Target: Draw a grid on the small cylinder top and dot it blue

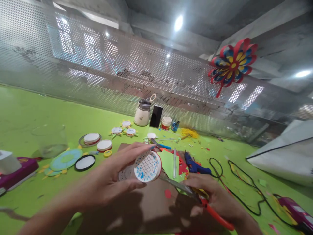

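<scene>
My left hand (107,179) holds a round white lid (147,166) upright, its face drawn with a black grid and blue dabs. My right hand (217,199) grips a pair of scissors (186,188) with orange-red handles, the blades pointing left toward the lid's lower edge. Both hands hover over a brown cardboard sheet (151,209) on the green table (29,111). Green and red paper scraps (171,163) lie just behind the lid.
A blue glue gun (194,165) with a black cord (234,186) lies right of the scraps. Round lids (91,138) and paper discs (66,159) sit at left. A jar (142,113), a phone (156,116) and a small cup (166,122) stand by the perforated screen. A paper flower (232,63) hangs above.
</scene>
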{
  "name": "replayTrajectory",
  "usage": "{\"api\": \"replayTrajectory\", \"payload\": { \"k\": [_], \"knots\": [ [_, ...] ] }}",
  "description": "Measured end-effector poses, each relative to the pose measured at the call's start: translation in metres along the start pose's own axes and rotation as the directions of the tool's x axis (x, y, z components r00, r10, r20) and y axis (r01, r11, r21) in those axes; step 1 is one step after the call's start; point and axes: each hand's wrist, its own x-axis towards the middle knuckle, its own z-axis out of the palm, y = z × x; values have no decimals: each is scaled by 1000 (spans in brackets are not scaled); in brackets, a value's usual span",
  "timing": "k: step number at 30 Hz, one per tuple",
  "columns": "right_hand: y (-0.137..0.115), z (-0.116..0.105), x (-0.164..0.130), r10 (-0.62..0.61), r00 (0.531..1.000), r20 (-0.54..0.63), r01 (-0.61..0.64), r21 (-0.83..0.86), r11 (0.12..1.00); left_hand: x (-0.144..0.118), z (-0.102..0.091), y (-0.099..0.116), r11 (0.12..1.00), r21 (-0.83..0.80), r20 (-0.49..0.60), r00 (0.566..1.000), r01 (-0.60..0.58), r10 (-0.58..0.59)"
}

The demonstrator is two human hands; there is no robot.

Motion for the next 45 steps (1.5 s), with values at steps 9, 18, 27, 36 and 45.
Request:
{"api": "replayTrajectory", "payload": {
  "k": [9, 18, 27, 36, 45],
  "knots": [
    [0, -1, -1, 5, 1000, 22, -4, -32, 999, 2, -5, 3, 1000, -25, 33, 999, -12, 13],
    [-2, 0, -2, -9, 1000, 23, 10, -52, 999, -4, -2, -11, 994, -100, 96, 995, 32, -23],
    [-8, 4, 1, 27, 998, 62, -26, -9, 1000, 9, -6, 3, 974, -219, 104, 994, 65, -43],
    [-12, 10, 4, 31, 998, 55, -27, -75, 997, 8, -10, 0, 974, -219, 140, 990, 62, -32],
    [-9, 10, 2, 21, 999, 26, -19, -48, 999, 9, -11, 2, 973, -212, 161, 985, 91, -57]
  ]
}}
